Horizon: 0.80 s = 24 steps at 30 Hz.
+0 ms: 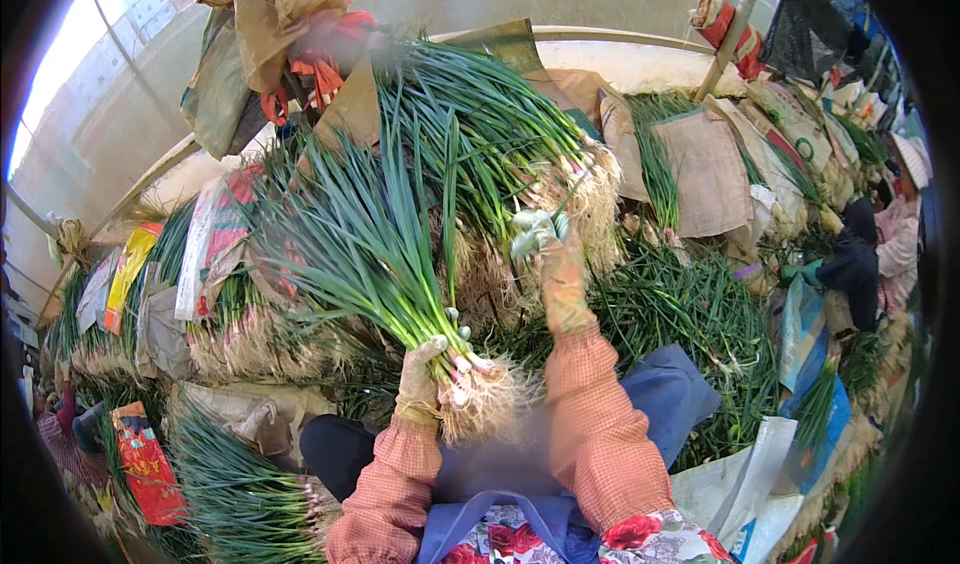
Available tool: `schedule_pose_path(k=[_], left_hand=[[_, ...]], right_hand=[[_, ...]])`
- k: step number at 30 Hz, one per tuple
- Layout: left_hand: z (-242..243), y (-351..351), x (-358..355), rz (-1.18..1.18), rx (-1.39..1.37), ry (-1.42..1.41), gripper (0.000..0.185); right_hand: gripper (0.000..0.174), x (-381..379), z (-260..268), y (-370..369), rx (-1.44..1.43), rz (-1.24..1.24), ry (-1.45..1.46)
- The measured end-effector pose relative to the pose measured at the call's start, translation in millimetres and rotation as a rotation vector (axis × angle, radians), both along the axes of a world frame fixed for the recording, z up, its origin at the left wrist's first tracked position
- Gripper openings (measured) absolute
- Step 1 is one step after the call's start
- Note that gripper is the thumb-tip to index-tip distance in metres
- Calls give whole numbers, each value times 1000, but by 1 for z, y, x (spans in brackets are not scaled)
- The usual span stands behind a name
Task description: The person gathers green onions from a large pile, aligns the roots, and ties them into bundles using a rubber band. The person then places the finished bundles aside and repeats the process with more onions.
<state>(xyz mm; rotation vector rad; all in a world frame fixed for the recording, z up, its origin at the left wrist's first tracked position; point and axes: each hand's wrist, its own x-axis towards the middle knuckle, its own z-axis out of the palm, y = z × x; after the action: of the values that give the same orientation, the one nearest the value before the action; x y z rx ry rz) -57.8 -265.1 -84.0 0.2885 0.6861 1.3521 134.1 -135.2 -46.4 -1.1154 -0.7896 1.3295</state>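
Note:
My left hand (421, 375), in a stained pale work glove, grips a bunch of green garlic (420, 294) just above the bulbs. The long leaves fan up and to the left; the whitish bulbs and tangled roots (480, 397) hang over my lap. My right hand (538, 232), also gloved, reaches forward to the root side of a large heap of green garlic (480, 128). It is blurred, and whether its fingers hold a stalk cannot be made out. Both forearms wear orange checked sleeves.
Loose leaves and stalks (682, 324) lie to my right, beside a white sack (750, 474). Another garlic pile (247, 481) lies at front left. Sack-covered rows run along the low wall behind. One person (892, 241) sits at far right, another (71, 436) at far left.

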Motion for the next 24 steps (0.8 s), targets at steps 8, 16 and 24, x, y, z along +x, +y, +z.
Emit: schedule_pose_path(k=[8, 16, 24], left_hand=[[64, 2, -40, 10, 237, -1, 48], [44, 18, -73, -7, 181, 5, 55], [-14, 10, -63, 27, 48, -131, 47]], right_hand=[[40, -34, 3, 45, 82, 418, -343], [18, -44, 3, 21, -78, 646, 209], [19, -15, 14, 38, 568, -120, -1345]])
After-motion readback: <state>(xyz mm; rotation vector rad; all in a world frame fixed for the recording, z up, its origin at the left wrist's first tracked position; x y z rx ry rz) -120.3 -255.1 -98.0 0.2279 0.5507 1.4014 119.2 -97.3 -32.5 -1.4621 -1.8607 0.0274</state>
